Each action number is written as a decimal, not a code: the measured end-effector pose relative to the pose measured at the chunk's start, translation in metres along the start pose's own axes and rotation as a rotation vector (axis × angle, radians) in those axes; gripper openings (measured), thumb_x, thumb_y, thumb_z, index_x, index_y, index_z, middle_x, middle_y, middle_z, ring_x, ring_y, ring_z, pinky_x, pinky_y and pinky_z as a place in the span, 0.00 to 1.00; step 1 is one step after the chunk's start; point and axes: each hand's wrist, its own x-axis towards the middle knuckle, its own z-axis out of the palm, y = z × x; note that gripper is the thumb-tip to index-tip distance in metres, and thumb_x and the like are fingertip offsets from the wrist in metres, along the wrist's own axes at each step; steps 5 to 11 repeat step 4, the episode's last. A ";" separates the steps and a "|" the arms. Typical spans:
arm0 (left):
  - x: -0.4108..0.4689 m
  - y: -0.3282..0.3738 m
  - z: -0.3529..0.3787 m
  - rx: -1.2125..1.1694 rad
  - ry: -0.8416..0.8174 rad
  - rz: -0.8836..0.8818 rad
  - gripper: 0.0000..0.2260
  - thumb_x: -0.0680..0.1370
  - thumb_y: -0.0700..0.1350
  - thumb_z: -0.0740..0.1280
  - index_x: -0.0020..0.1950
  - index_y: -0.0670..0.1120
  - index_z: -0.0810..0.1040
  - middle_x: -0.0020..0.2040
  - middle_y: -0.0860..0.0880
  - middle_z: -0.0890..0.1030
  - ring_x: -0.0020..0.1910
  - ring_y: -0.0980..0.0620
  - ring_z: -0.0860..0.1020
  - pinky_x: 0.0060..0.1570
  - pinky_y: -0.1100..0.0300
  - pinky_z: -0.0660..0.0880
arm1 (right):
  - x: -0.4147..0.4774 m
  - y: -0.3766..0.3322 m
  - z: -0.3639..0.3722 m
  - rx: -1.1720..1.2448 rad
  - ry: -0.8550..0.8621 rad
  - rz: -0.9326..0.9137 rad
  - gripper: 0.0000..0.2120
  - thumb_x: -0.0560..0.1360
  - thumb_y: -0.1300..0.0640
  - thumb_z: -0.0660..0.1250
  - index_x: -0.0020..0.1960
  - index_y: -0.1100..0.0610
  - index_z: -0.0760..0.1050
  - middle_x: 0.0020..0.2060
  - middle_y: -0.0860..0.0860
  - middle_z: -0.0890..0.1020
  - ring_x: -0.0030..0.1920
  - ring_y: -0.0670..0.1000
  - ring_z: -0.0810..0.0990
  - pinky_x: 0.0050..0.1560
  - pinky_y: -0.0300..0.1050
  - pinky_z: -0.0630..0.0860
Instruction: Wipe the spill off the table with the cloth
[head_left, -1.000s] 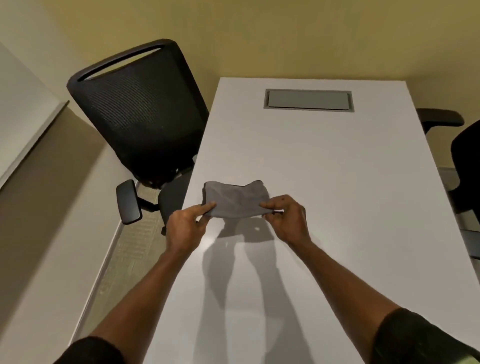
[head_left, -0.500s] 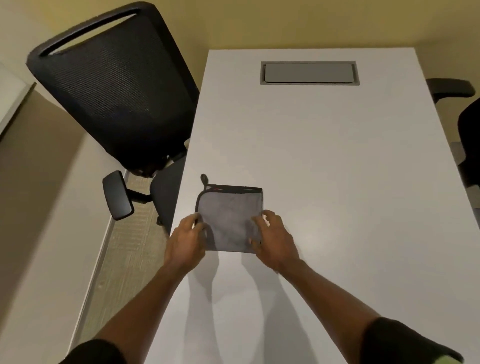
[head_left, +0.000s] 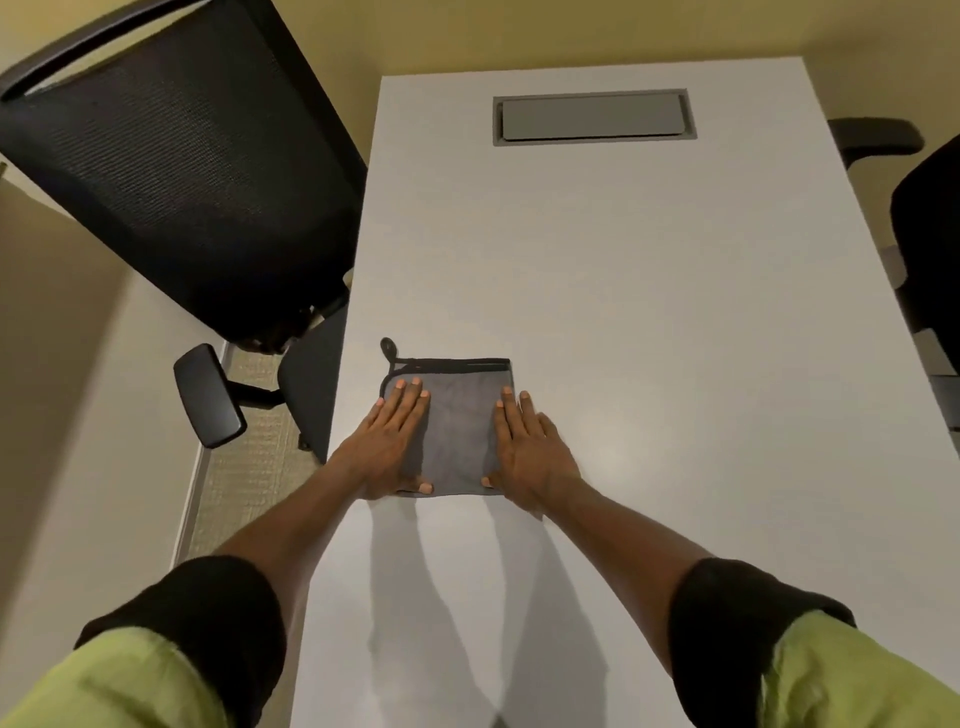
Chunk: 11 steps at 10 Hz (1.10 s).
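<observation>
Grey cloth (head_left: 458, 431) flat under left hand (head_left: 390, 441) and right hand (head_left: 524, 447).

The cloth (head_left: 457, 426) is laid flat on the table (head_left: 649, 312) near its 9 o'clock edge. It is flanked by two hands pressed flat — the left hand (head_left: 389, 441) at its 9 o'clock, the right hand (head_left: 524, 447) at its 3 o'clock. A hatch (head_left: 592, 117) is set into the table at 12 o'clock. One chair (head_left: 171, 156) is placed off the table at 10 o'clock — another chair (head_left: 924, 218) at 3 o'clock.
</observation>
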 end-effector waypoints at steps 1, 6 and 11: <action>0.002 0.008 -0.005 0.024 -0.017 -0.033 0.66 0.78 0.71 0.74 0.90 0.41 0.29 0.88 0.43 0.25 0.90 0.39 0.30 0.89 0.46 0.37 | -0.002 0.001 0.000 0.030 -0.007 -0.013 0.52 0.83 0.37 0.65 0.87 0.64 0.39 0.86 0.65 0.39 0.87 0.68 0.40 0.86 0.62 0.53; -0.009 0.088 -0.027 0.102 0.143 0.013 0.62 0.78 0.64 0.79 0.93 0.40 0.40 0.93 0.39 0.39 0.93 0.37 0.37 0.90 0.43 0.43 | -0.079 0.041 -0.016 0.221 0.091 0.035 0.44 0.80 0.44 0.71 0.87 0.56 0.53 0.82 0.57 0.66 0.83 0.60 0.63 0.80 0.55 0.66; -0.009 0.088 -0.027 0.102 0.143 0.013 0.62 0.78 0.64 0.79 0.93 0.40 0.40 0.93 0.39 0.39 0.93 0.37 0.37 0.90 0.43 0.43 | -0.079 0.041 -0.016 0.221 0.091 0.035 0.44 0.80 0.44 0.71 0.87 0.56 0.53 0.82 0.57 0.66 0.83 0.60 0.63 0.80 0.55 0.66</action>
